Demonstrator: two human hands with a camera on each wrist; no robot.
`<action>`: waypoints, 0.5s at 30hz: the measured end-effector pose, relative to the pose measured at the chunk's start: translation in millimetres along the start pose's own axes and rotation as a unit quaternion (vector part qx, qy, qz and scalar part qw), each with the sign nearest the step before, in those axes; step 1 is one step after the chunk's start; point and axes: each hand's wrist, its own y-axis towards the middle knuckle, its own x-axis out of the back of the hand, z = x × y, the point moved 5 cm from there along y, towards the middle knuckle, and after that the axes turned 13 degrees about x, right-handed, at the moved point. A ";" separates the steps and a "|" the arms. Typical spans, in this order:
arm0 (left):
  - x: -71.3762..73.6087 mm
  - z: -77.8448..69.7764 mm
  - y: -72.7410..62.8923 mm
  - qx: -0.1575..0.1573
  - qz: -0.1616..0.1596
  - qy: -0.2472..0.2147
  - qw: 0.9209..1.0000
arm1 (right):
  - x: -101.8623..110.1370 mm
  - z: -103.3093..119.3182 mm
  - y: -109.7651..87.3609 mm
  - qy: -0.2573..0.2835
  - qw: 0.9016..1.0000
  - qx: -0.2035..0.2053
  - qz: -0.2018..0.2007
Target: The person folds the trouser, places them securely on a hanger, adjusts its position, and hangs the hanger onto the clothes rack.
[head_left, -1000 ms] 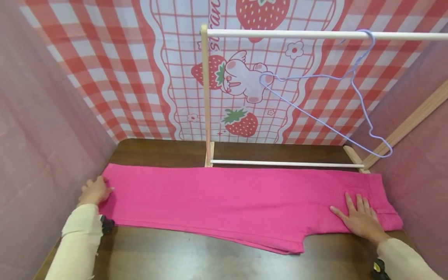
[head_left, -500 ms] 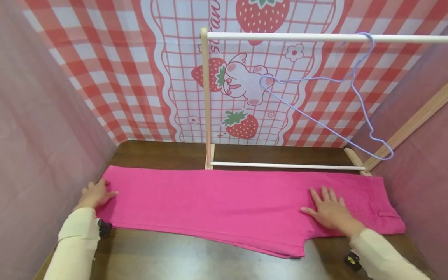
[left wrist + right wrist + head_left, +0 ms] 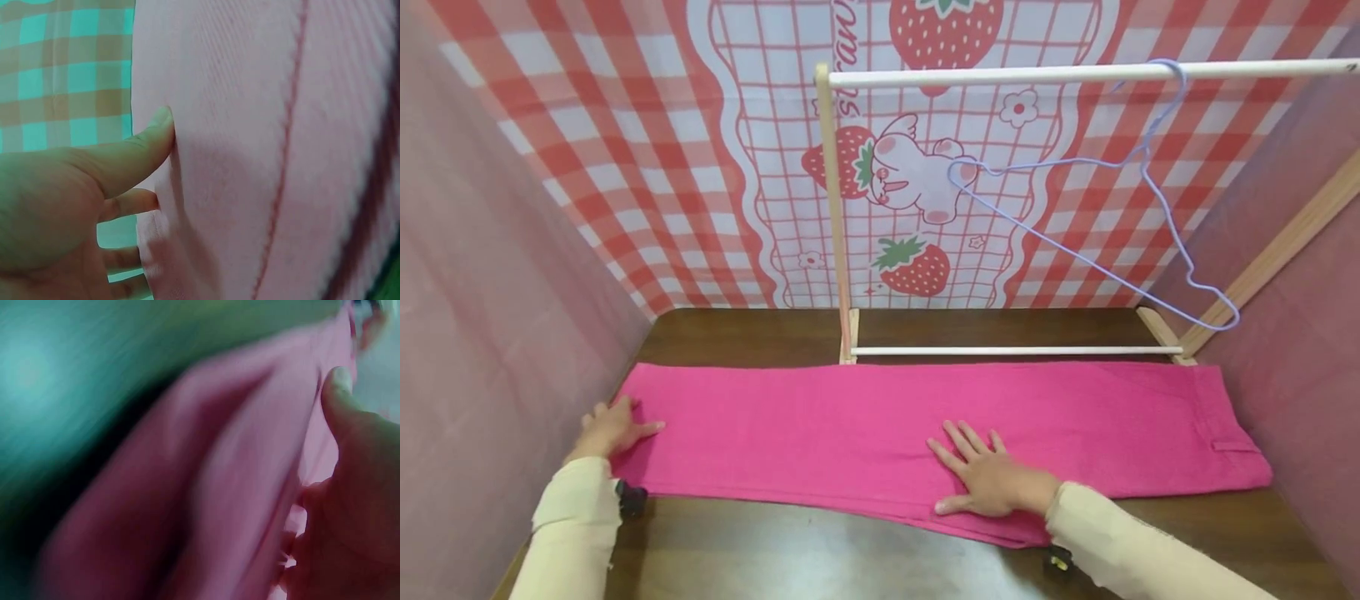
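Note:
A pair of pink trousers (image 3: 820, 425) lies folded lengthwise across the table, waistband at the right and leg hems at the left. My left hand (image 3: 608, 429) rests at the hem end, its thumb lying over the cloth and the other fingers along the edge. Close up in the left wrist view, that thumb touches the fabric near a stitched seam. Spread flat, my right hand (image 3: 992, 482) presses on the trousers near the middle, just above the crotch corner. The right wrist view is blurred, with the right thumb (image 3: 342, 406) beside the pink cloth.
Behind the trousers stands a rack with a wooden post (image 3: 835, 217) and a white top rail (image 3: 1000, 77). A lilac wire hanger (image 3: 1075, 250) hangs from the rail. Pink curtains flank both sides, and a strawberry-print cloth (image 3: 700, 167) covers the back. Bare tabletop (image 3: 760, 550) shows in front.
My right hand has slid left over the trousers, from near the waistband to the middle. My left hand has stayed at the hem end. The head view has shifted slightly.

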 end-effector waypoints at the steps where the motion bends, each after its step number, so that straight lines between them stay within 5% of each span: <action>1: 0.1 0.3 -0.1 0.000 -0.002 0.000 1.000 | -0.2 -10.4 -7.1 0.009 1.000 -0.014 -0.018; 7: 8.4 2.8 0.6 0.002 -0.006 -0.005 1.000 | -11.8 -80.0 -60.6 0.034 0.986 -0.115 -0.119; 15: 9.8 3.4 8.5 0.005 -0.004 -0.003 1.000 | -28.4 -142.0 -145.5 0.096 0.954 -0.244 -0.142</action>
